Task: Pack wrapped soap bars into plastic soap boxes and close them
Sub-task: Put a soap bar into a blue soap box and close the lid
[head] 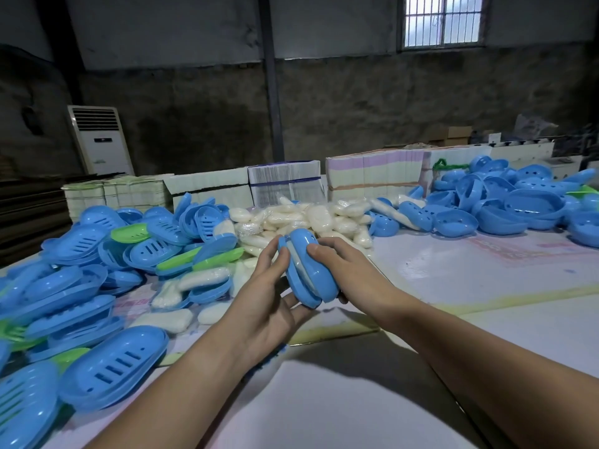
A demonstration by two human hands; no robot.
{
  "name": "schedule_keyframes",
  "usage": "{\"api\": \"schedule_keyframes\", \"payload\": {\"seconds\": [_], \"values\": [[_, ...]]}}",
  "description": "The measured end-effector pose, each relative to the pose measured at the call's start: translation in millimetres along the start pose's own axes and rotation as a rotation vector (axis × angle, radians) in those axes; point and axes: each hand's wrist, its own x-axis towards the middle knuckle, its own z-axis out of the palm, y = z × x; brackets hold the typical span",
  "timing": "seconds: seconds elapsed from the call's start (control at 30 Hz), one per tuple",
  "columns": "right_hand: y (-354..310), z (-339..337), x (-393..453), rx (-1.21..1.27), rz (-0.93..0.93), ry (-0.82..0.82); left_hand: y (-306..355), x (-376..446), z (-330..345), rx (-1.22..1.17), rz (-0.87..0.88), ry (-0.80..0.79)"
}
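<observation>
Above the table's middle I hold a blue plastic soap box (311,270) between both hands. A white wrapped soap bar (299,260) shows in the gap between its two halves, which stand slightly apart. My left hand (269,286) cups the box from the left and below, thumb on its upper edge. My right hand (337,264) grips the right half, thumb on top. A heap of wrapped soap bars (311,218) lies just behind the box.
Blue and green slotted box halves (107,273) are heaped at the left, reaching the near edge. More blue halves (518,202) pile at the far right. Stacks of flat cartons (285,184) line the table's back. Loose soap bars (181,315) lie left of my left arm.
</observation>
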Motion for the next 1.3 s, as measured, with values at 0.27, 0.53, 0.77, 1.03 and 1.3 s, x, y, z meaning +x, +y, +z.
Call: {"api": "schedule_keyframes", "payload": {"seconds": [0.27,0.53,0.77,1.03,1.3], "values": [[-6,5,-5,-0.021,0.022,-0.009,2,2,-3,-0.077,-0.037,0.030],[-6,-2,-1,0.144,0.278,-0.089,2,5,-11,-0.084,-0.055,0.053],[-5,-7,0,0.089,0.276,-0.122,5,6,-14,-0.033,-0.140,0.075],[-8,-8,-4,0.060,0.241,-0.153,9,4,-16,0.098,-0.173,0.048],[-2,-2,-2,-0.023,0.070,-0.179,5,2,-12,0.141,-0.082,0.050]]}}
